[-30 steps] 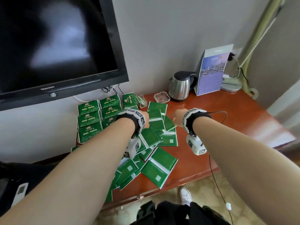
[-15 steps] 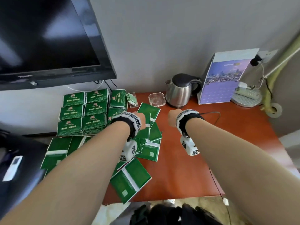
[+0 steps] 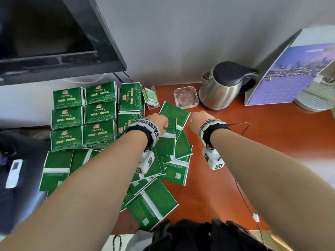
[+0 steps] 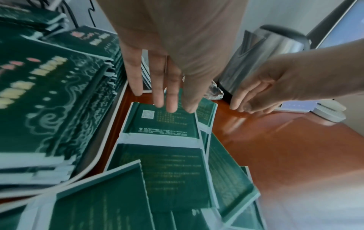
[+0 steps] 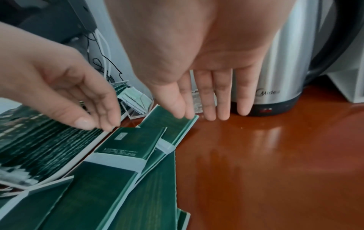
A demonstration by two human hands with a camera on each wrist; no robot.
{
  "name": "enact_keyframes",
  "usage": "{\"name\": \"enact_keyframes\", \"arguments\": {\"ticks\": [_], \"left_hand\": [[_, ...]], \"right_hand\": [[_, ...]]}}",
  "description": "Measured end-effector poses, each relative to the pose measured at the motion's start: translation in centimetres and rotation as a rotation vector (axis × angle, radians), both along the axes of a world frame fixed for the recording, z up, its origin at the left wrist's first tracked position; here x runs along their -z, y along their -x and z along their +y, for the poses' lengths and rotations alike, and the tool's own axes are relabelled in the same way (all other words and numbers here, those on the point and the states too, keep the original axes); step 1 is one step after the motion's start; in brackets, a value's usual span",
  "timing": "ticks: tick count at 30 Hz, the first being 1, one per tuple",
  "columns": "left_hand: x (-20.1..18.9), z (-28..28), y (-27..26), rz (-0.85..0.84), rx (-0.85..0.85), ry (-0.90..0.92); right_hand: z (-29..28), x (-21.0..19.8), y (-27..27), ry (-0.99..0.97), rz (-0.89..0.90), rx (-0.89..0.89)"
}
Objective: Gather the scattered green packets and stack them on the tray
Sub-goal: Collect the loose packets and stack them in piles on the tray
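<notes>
Left hand (image 4: 167,65): fingers straight and close together, pointing down over the far end of a loose green packet (image 4: 163,123) that lies face-down on the pile. Fingertips (image 4: 172,107) sit at or just above its top edge; contact cannot be told. It holds nothing.

Right hand (image 5: 199,77): palm open, fingers straight and side by side. Thumb and first fingertip (image 5: 190,114) are at the far corner of a second packet (image 5: 173,126) that lies partly under the first; the other fingertips hang over bare wood. Whether it touches the packet cannot be told. It holds nothing.

Task items, left to right: stacked packets (image 3: 83,116) stand in neat rows, printed faces up, on a tray (image 4: 102,149) with a pale rim at the table's left end, under the television (image 3: 54,37). Scattered packets (image 3: 163,163) overlap in a loose heap just right of the tray, running toward the near edge; one (image 3: 152,203) lies at the front.

Surface and room: glossy red-brown wooden table (image 3: 262,160). Along the grey wall behind it: a small clear stand of sachets (image 3: 151,97), a glass ashtray (image 3: 185,97), a steel kettle (image 3: 224,86) with black lid, then a purple folded card (image 3: 290,80). A thin black cable (image 3: 241,124) runs from the right wrist.
</notes>
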State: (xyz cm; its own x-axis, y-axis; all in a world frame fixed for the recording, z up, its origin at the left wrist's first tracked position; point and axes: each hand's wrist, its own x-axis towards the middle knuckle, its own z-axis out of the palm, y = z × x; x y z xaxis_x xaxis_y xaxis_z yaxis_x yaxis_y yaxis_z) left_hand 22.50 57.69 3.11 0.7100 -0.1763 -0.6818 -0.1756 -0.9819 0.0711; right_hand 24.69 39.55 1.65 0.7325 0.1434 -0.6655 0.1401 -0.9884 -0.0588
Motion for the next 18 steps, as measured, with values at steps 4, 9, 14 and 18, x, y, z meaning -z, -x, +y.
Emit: {"name": "enact_keyframes", "arguments": {"ticks": [4, 9, 14, 18], "left_hand": [[2.3, 0.5, -2.8, 0.022, 0.048, 0.011], [5.0, 0.7, -4.1, 0.007, 0.077, -0.042], [6.6, 0.5, -4.7, -0.008, 0.102, -0.075], [6.7, 0.6, -5.4, -0.008, 0.164, -0.099]], "right_hand": [[0.9, 2.0, -1.6, -0.114, -0.125, 0.077], [2.7, 4.2, -3.0, -0.206, -0.178, 0.206], [3.4, 5.5, -3.0, -0.312, -0.198, 0.249], [3.4, 5.5, -3.1, -0.380, -0.198, 0.250]]}}
